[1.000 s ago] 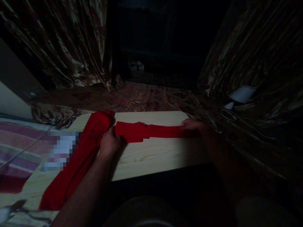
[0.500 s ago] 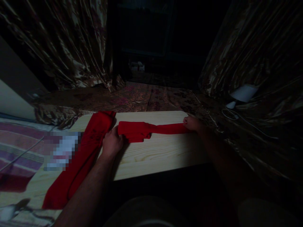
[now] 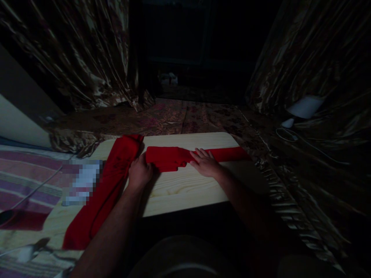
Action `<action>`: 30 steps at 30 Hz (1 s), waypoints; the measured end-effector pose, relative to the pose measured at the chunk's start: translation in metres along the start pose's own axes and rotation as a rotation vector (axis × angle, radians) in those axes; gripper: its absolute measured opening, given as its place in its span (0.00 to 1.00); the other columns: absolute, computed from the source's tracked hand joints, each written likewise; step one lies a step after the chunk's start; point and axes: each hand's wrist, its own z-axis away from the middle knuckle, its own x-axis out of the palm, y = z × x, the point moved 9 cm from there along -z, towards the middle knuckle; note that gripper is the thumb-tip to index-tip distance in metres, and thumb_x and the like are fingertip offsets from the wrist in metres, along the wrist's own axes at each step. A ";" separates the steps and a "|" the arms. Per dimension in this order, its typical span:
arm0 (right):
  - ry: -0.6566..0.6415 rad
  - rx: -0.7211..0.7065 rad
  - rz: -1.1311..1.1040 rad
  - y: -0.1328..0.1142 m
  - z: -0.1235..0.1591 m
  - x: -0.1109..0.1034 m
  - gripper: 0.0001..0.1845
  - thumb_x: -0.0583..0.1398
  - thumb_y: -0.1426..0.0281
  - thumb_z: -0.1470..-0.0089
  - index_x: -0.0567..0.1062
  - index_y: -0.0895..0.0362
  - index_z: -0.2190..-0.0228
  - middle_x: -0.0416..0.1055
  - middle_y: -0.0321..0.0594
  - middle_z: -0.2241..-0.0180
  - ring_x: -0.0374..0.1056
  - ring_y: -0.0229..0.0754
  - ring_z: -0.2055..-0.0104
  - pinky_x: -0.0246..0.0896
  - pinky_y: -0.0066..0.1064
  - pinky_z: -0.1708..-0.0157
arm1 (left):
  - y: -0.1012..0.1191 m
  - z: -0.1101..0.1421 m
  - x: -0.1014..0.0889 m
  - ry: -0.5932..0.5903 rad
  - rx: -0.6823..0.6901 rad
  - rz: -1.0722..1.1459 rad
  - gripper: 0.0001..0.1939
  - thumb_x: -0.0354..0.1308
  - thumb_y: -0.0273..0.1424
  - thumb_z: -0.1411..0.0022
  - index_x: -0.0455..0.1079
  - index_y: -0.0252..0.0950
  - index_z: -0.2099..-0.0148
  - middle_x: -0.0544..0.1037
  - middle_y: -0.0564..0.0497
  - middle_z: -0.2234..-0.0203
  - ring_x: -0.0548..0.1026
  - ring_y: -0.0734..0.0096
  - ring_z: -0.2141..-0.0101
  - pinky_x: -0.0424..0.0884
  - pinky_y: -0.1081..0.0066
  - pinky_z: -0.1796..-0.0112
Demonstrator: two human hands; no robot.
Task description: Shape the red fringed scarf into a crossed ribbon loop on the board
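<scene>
A red cloth (image 3: 166,155) lies across the wooden table, folded in layers at its left end, with a narrow single strip running to the table's right edge. My left hand (image 3: 140,170) is closed at the folded end, its fingers partly hidden behind the cloth's edge. My right hand (image 3: 205,163) lies flat with spread fingers on the narrow part, just right of the folded layers. To the left, a second long red cloth (image 3: 107,193) with dark marks stretches from the back edge to the front; my left forearm passes beside it.
The pale wooden table (image 3: 185,189) has a blurred-out packet (image 3: 84,181) at its left. A striped bedspread (image 3: 26,170) with cables lies beyond that. A white lamp (image 3: 305,107) with a cord stands at right. Patterned curtains (image 3: 95,58) hang behind. The room is dim.
My right hand has let go of the strip's right end and moved left, now opened flat on the cloth. The strip's end lies on the table's right edge. My left hand stays put.
</scene>
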 end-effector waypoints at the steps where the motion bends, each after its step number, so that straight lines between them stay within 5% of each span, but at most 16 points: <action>1: -0.015 -0.001 0.007 0.000 0.002 0.004 0.38 0.43 0.46 0.34 0.51 0.48 0.30 0.42 0.42 0.27 0.40 0.56 0.27 0.34 0.55 0.32 | -0.001 0.000 0.000 0.003 0.001 0.002 0.28 0.51 0.28 0.37 0.63 0.34 0.35 0.76 0.39 0.46 0.74 0.52 0.47 0.69 0.58 0.46; 10: 0.065 -0.006 -0.007 0.003 0.008 0.002 0.41 0.45 0.43 0.36 0.53 0.49 0.31 0.42 0.42 0.28 0.40 0.52 0.27 0.34 0.51 0.31 | 0.006 0.003 -0.010 0.079 0.030 0.091 0.31 0.51 0.30 0.38 0.60 0.32 0.33 0.72 0.39 0.41 0.69 0.54 0.41 0.65 0.59 0.41; 14: 0.212 -0.019 -0.065 0.002 0.008 -0.012 0.32 0.47 0.52 0.33 0.64 0.53 0.35 0.55 0.43 0.31 0.50 0.48 0.30 0.42 0.44 0.32 | 0.046 0.018 -0.043 0.252 0.201 0.043 0.35 0.52 0.31 0.40 0.56 0.35 0.30 0.59 0.44 0.32 0.57 0.56 0.33 0.49 0.54 0.33; 16: 0.313 0.001 -0.109 0.007 0.009 -0.022 0.26 0.48 0.62 0.33 0.71 0.55 0.41 0.65 0.43 0.36 0.58 0.44 0.35 0.48 0.37 0.34 | 0.072 0.021 -0.049 0.223 0.302 0.031 0.31 0.49 0.33 0.36 0.58 0.37 0.32 0.62 0.45 0.33 0.58 0.58 0.34 0.46 0.53 0.32; 19: 0.369 0.062 -0.145 0.020 0.011 -0.028 0.22 0.50 0.73 0.39 0.77 0.56 0.48 0.74 0.42 0.45 0.66 0.44 0.42 0.55 0.34 0.38 | 0.105 0.012 -0.037 0.066 0.426 0.030 0.27 0.44 0.38 0.30 0.62 0.35 0.33 0.68 0.44 0.36 0.61 0.60 0.35 0.52 0.55 0.34; 22: 0.379 0.139 -0.138 0.034 0.012 -0.029 0.22 0.51 0.76 0.42 0.79 0.55 0.51 0.76 0.42 0.48 0.68 0.45 0.45 0.58 0.33 0.40 | 0.114 -0.005 -0.011 -0.085 0.458 -0.061 0.29 0.41 0.41 0.28 0.60 0.34 0.31 0.65 0.41 0.34 0.58 0.56 0.33 0.51 0.51 0.35; 26: 0.362 0.245 -0.111 0.054 0.011 -0.026 0.21 0.51 0.72 0.40 0.80 0.55 0.52 0.77 0.43 0.50 0.70 0.46 0.47 0.60 0.33 0.42 | 0.085 -0.022 0.034 -0.293 0.318 -0.253 0.32 0.37 0.45 0.27 0.53 0.38 0.27 0.58 0.39 0.31 0.55 0.47 0.32 0.50 0.41 0.37; 30: 0.279 0.335 -0.093 0.075 0.007 -0.017 0.24 0.52 0.67 0.39 0.75 0.55 0.45 0.71 0.44 0.41 0.63 0.48 0.38 0.54 0.39 0.36 | 0.067 -0.020 0.049 -0.293 0.292 -0.285 0.33 0.35 0.46 0.28 0.50 0.39 0.26 0.58 0.40 0.31 0.55 0.47 0.32 0.48 0.39 0.38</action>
